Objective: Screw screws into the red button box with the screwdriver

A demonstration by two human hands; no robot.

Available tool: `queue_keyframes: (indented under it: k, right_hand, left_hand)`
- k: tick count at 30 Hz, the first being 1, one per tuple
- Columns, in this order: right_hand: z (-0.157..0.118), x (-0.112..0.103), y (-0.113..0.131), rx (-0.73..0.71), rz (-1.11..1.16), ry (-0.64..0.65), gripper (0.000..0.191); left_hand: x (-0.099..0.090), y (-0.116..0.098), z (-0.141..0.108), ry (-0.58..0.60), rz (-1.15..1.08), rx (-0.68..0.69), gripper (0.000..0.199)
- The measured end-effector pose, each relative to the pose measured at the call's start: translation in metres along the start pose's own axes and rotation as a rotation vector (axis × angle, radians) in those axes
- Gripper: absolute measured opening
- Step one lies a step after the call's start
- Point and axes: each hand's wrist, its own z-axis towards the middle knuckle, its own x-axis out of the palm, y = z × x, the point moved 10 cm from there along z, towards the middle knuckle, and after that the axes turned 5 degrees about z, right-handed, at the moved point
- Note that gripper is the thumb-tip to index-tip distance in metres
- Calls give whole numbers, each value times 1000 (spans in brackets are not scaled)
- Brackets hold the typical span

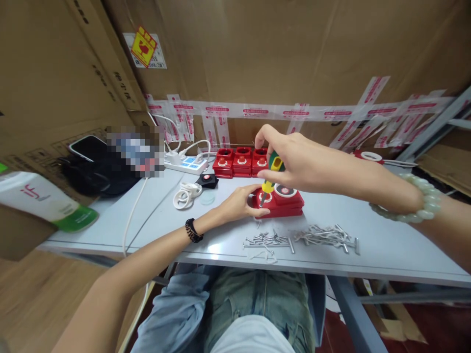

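My left hand [241,202] grips the left end of a red box [285,211] lying on the white table. That box has a white-ringed round part on its right and a smaller white dial on its left. Above it, my right hand [290,154] is closed round the green and yellow handle of a screwdriver [268,185]. The screwdriver points down, its tip at the box's front left corner, beside my left fingers. Loose screws [267,239] lie just in front of the box.
Several red units [242,163] stand behind my hands, near a white power strip [187,163]. White rings [187,196] and a black piece [207,180] lie to the left. Metal rods [327,236] are at the front right. A bottle [47,198] is far left; cardboard [294,49] stands behind.
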Motion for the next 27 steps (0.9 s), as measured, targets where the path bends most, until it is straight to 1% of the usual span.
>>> queue_keyframes:
  k: [4, 6, 8, 9, 10, 12, 14, 15, 19, 23, 27]
  right_hand:
    - [0, 4, 1, -23, 49, 43, 45]
    - [0, 5, 2, -29, 60, 54, 48]
    - [0, 3, 0, -15, 63, 42, 49]
    - [-1, 3, 0, -6, 68, 34, 49]
    - [-1, 2, -1, 0, 74, 25, 49]
    - [-2, 1, 0, 0, 93, 11, 50]
    - [-4, 0, 2, -15, 119, 6, 50]
    - [-4, 0, 3, -26, 132, 6, 49]
    - [-8, -4, 8, -58, 165, -17, 48]
    - [-11, -11, 7, -79, 186, -55, 44]
    - [-17, -28, 2, -110, 211, -159, 33]
  left_hand:
    - [3, -3, -2, 39, 37, 19, 57]
    - [1, -7, -4, 44, 69, 36, 64]
    - [-6, -15, -8, -2, 92, 75, 71]
    - [-12, -19, -11, -44, 102, 101, 71]
    - [-18, -24, -14, -89, 115, 127, 65]
    - [-26, -32, -19, -150, 135, 172, 40]
    - [-28, -36, -21, -153, 131, 201, 20]
    - [-27, -37, -22, -141, 119, 214, 14]
    - [-23, -41, -21, -115, 92, 259, 10]
    - [-18, -41, -19, -93, 116, 258, 11]
    - [-23, -39, -16, -126, 81, 240, 16]
